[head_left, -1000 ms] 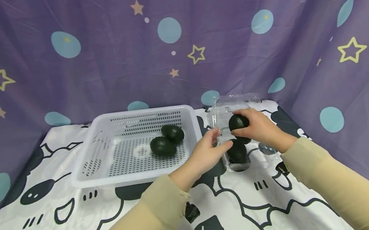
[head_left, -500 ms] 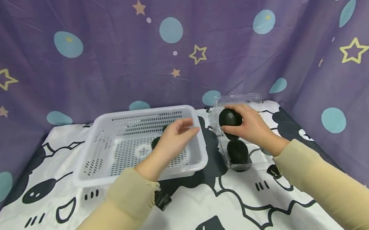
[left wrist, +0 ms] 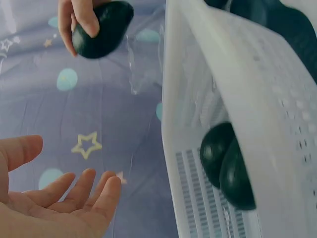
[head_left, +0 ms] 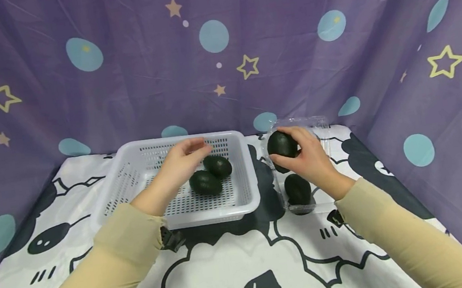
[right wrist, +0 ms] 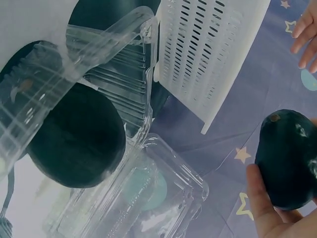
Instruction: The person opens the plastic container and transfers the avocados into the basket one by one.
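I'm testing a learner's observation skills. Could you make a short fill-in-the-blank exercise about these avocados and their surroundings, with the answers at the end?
1. Exactly ____ avocados lie in the white basket.
2. The right hand grips another avocado, while the left hand grips ____ at all.
3. In the head view, the basket stands to the ____ of the clear plastic container.
4. The background colour of the curtain is ____.

Missing words: two; nothing; left; purple.

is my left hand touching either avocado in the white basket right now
Apart. The left wrist view shows purple curtain in the gap between your left hand and both avocados in the basket.
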The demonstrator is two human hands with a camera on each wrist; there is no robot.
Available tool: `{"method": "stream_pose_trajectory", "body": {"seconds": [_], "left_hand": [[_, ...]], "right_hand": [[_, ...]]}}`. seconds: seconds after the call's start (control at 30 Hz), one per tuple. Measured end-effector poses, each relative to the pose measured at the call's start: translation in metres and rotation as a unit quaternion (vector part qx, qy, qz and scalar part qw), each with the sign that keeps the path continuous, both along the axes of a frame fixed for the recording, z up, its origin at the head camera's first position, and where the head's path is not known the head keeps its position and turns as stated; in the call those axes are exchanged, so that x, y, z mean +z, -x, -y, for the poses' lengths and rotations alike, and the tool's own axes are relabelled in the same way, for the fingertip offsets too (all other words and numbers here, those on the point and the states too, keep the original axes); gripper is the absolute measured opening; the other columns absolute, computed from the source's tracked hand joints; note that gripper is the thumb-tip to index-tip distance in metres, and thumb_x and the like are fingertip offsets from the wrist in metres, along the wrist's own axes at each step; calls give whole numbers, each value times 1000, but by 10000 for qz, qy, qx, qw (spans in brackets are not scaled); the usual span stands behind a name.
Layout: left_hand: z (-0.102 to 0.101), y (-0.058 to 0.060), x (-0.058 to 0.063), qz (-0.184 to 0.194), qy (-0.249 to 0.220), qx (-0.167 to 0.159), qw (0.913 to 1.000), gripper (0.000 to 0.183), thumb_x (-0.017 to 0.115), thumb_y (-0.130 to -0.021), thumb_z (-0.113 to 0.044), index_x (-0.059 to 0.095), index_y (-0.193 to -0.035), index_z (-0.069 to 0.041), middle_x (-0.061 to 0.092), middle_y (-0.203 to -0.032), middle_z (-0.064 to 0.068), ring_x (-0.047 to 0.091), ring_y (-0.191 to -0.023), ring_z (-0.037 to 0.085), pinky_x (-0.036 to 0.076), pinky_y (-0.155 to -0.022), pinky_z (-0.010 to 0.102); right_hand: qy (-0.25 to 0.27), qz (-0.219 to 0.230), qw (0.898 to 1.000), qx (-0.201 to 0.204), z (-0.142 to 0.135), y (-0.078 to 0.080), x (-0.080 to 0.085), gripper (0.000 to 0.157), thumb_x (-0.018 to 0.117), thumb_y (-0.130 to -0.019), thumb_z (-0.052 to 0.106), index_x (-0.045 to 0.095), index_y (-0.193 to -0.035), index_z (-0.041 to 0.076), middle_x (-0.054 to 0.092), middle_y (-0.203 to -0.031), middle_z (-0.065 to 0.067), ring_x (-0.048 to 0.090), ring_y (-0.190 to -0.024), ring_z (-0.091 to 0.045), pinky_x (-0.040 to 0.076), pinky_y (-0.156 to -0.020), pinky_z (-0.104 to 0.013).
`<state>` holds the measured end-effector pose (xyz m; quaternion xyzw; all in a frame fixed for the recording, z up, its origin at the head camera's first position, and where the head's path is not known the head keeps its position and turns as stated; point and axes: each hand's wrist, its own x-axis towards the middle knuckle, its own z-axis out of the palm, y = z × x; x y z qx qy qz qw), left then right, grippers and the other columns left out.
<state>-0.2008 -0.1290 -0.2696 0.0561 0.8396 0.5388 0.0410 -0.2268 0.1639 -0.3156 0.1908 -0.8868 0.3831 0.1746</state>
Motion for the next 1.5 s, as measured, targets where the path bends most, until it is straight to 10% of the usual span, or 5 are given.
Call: {"method": "stream_pose_trajectory", "body": {"seconds": [0.7, 1.5], "left_hand": [[88, 7, 5, 371, 600, 494, 9963, 67, 45, -104, -41, 23, -157, -4, 33, -158, 20, 42, -137, 39, 39, -110, 53], [167, 10, -15, 626, 1443, 878, 9836, 74, 38, -104, -46, 24, -153, 7, 28, -155, 33, 41, -134, 47, 33, -111, 61]], "right_hand": [[499, -566, 9968, 265, 23, -7, -1, 64, 85, -77, 21, 59, -135, 14, 60, -131, -8, 59, -107, -22, 53, -73, -38], [475, -11, 9955, 822, 54, -11, 8, 65, 83, -81, 21, 55, -140, 16, 54, -137, -10, 58, -111, -27, 54, -74, -46]]}}
